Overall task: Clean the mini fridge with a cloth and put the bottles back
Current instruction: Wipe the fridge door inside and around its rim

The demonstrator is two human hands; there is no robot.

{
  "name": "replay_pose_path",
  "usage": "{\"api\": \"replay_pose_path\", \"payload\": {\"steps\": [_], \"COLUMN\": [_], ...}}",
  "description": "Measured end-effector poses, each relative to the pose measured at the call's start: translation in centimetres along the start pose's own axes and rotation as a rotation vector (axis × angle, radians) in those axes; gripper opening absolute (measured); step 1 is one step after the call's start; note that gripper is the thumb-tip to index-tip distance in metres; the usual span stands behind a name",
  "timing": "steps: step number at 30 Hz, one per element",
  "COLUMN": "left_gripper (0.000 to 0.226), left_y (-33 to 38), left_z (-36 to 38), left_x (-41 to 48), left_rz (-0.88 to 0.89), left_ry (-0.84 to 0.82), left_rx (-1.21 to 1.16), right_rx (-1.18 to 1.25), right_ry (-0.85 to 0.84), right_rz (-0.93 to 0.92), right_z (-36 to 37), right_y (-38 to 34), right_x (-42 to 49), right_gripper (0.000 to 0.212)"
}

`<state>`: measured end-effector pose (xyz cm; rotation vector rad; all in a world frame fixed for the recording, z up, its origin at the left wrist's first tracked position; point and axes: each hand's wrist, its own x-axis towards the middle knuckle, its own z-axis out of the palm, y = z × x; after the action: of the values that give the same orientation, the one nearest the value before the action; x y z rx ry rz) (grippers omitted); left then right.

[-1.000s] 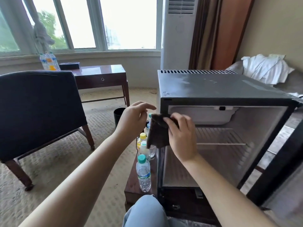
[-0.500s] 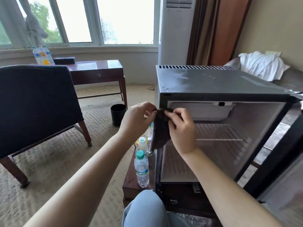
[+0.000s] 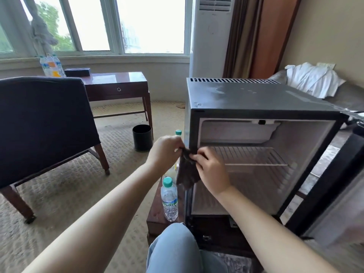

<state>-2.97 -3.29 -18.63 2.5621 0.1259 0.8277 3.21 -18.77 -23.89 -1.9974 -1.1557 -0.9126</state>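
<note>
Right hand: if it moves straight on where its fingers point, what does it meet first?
Probably the left hand, which pinches the same dark cloth just beyond the fingertips of the right hand. The mini fridge frame stands close behind them; depth is unclear.

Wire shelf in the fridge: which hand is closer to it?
Right. The right hand is just before the left end of the wire shelf; the left hand is further left, outside the fridge.

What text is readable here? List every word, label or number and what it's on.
No text reads clearly.
Water bottle beside the mini fridge: blue-green label, print too blurred to read.
Far bottles: labels too small to read.
On the mini fridge: no marking visible.
</note>
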Motion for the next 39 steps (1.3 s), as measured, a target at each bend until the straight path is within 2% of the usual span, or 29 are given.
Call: {"api": "replay_pose_path", "payload": {"steps": [3,7,10,12,15,17,19,22,28,31,33,37,39], "left_gripper": [0.006,0.006,0.004,0.003,0.007,0.008,0.007,0.008,0.008,0.01,0.012,0.015,0.014], "left_y": [-0.6,2.0,3.8,3.0,0.1,-1.5,-2.3,-2.4,0.3,2.5,3.5,3.9,3.5], "left_z": [0.0,-3.0,-4.3,-3.3,-0.2,1.7,2.8,2.5,-0.6,-1.6,-2.0,-1.3,0.3], "left_x": [-1.2,1.3,2.8,2.6,0.8,-1.3,-3.1,-4.1,-4.3,-5.1,-6.0,-8.6,-10.6], "left_rz": [-0.009,-0.011,-0.022,-0.02,-0.043,-0.019,-0.003,-0.036,-0.176,-0.276,-0.282,-0.267,-0.289], "left_ry": [0.005,0.262,0.333,0.285,0.02,-0.118,-0.156,-0.093,0.111,0.032,-0.04,-0.147,-0.155], "left_rx": [-0.013,-0.179,-0.245,-0.166,0.035,0.121,0.112,-0.019,-0.427,-0.674,-0.76,-0.77,-0.689], "right_rx": [0.023,0.016,0.035,0.043,0.035,0.05,0.061,0.085,0.174,0.258,0.267,0.211,0.204], "right_ry": [-0.004,0.26,0.372,0.3,0.059,-0.124,-0.238,-0.231,0.086,0.022,-0.043,-0.059,-0.13], "right_rz": [0.02,-0.024,-0.005,0.006,0.038,0.124,0.21,0.238,0.329,0.353,0.339,0.326,0.427], "right_z": [-1.4,-4.8,-5.3,-3.8,-0.5,0.9,1.3,0.4,-3.1,-4.4,-5.0,-5.5,-5.3], "right_y": [-0.3,-1.9,-2.6,-2.2,-0.9,-0.4,-0.3,-0.7,-4.8,-6.8,-7.3,-6.1,-5.4], "right_x": [0.8,6.9,9.2,7.8,2.4,-1.1,-3.1,-2.5,0.1,-1.0,-2.4,-4.7,-6.3], "right_gripper": [0.029,0.024,0.023,0.025,0.026,0.017,0.019,0.025,0.033,0.044,0.054,0.052,0.05]}}
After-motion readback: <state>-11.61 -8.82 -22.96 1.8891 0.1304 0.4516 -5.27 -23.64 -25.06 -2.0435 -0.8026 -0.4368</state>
